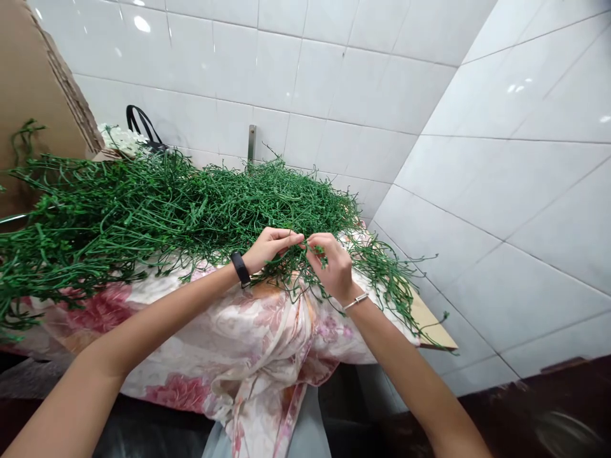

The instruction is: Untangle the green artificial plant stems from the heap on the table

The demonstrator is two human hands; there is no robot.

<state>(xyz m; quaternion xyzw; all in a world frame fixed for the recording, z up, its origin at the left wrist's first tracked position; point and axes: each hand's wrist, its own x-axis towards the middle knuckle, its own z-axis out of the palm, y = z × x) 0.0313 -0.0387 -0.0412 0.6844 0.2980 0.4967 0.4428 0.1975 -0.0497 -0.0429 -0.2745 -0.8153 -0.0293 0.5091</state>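
A large heap of thin green stems (191, 203), like artificial flower stems with small branching tips, spreads over a flowered cloth (176, 356). At the front of the heap, my left hand (274, 247) is closed, thumb and forefinger pinching a green stem. Facing it and nearly touching its fingertips, my right hand (333, 264) is also closed in a pinch, with bits of green stem showing between its fingers. The exact part held is small and partly covered by the fingers. More stems lie under and around both hands.
Cardboard (57, 76) stands at the left, with white flowers (123, 140) and a black strap (143, 124) beside it. White tiled walls (229, 63) close off the back and right. A board's corner (436, 327) sticks out at the right from under the cloth.
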